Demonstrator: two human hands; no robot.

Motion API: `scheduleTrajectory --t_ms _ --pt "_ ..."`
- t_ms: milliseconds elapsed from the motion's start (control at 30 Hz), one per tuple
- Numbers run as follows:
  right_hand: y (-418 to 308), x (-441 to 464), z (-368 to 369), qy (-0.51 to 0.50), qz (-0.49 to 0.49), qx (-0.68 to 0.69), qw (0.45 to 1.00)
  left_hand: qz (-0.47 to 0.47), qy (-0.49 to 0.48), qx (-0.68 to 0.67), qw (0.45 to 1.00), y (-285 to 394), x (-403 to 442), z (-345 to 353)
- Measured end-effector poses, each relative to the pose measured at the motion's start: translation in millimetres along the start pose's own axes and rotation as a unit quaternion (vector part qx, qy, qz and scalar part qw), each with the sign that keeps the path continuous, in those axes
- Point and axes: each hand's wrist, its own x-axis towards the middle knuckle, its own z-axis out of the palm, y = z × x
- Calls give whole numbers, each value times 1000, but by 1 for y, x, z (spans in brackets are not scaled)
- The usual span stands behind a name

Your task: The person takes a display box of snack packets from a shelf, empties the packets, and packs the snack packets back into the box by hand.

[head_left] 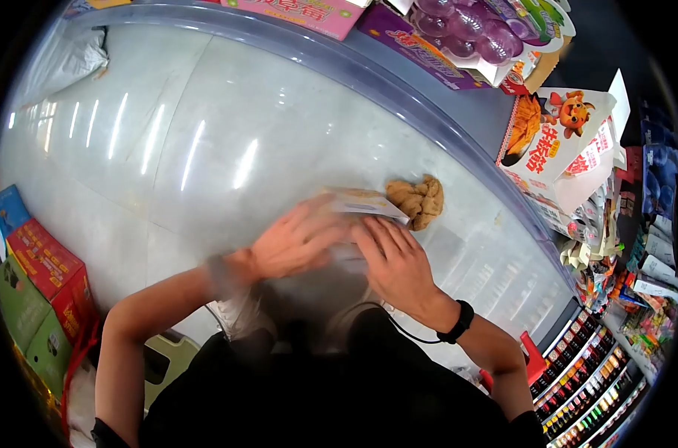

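Near the middle of the head view is a pale, flat box or packet, partly covered by the hands. My right hand lies at its near edge, fingers bent over that edge; what the fingertips grip is hidden. My left hand is at the box's left side, blurred by motion, so its fingers and any hold are unclear. A crumpled brown cloth rests on the floor against the box's right end.
Shelves with a purple box, an open white snack carton and small packets curve along the right. Red and green boxes stand at left. A plastic bag lies at the upper left.
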Motion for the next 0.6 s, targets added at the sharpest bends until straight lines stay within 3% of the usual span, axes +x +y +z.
scheduleTrajectory --t_ms 233,300,367,433,500,600 --pt "4 -2 -17 26 25 30 999 -71 37 -79 994 11 3 6" --pt "-1 -9 -30 68 74 83 992 -76 46 -72 993 16 4 9" --pt "1 -20 -41 118 99 71 985 -168 42 -86 981 18 3 9" --pt "4 -28 -47 203 127 69 968 -193 46 -107 974 20 12 3" --pt "10 -40 -36 209 119 83 967 -219 56 -127 966 16 20 1" --pt "10 -44 -22 202 81 88 972 -241 -5 -115 964 4 24 4"
